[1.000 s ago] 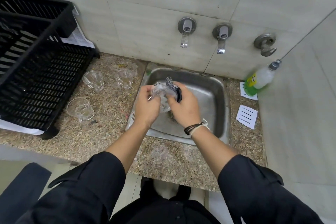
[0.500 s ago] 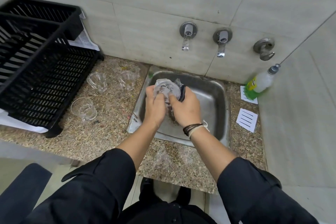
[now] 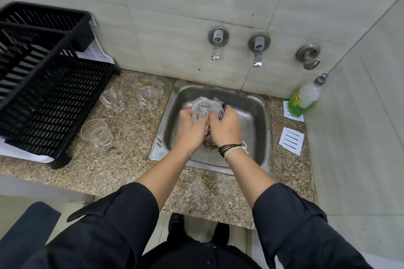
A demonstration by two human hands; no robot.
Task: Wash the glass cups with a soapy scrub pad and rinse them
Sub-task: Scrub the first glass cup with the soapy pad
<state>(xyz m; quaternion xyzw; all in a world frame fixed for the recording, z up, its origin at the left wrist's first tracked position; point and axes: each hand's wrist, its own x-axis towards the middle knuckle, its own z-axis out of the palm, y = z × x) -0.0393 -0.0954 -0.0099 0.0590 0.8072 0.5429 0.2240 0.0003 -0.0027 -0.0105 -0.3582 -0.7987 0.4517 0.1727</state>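
- Glass cup held over the steel sink, clear, faceted sides, blurred and glinting; gripped by left hand with fingers curled round its near side.
- Right hand curled round a dark scrub pad, pressed against the cup's right side; pad mostly hidden, only a dark edge and a pale mesh-like patch showing.
- Black cords and a pale string tied round the right wrist.
- Three more glass cups on the speckled stone tabletop left of the sink: two near the wall, one nearer the edge; all clear, upright, standing apart from each other.
- Dish-soap bottle in the far right corner, leaning against the wall, green liquid low in it, yellow label with writing too small to read, grey cap.
- Two white cards with black lines on the tabletop right of the sink: one lying free, one partly under the bottle; no legible words.
- Black slatted plastic dish rack at left on the tabletop, standing on white paper with faint unreadable print.
- Sink drain partly visible between the wrists, dark and wet.
- Two taps and a metal hook fitting on the tiled wall above the sink.
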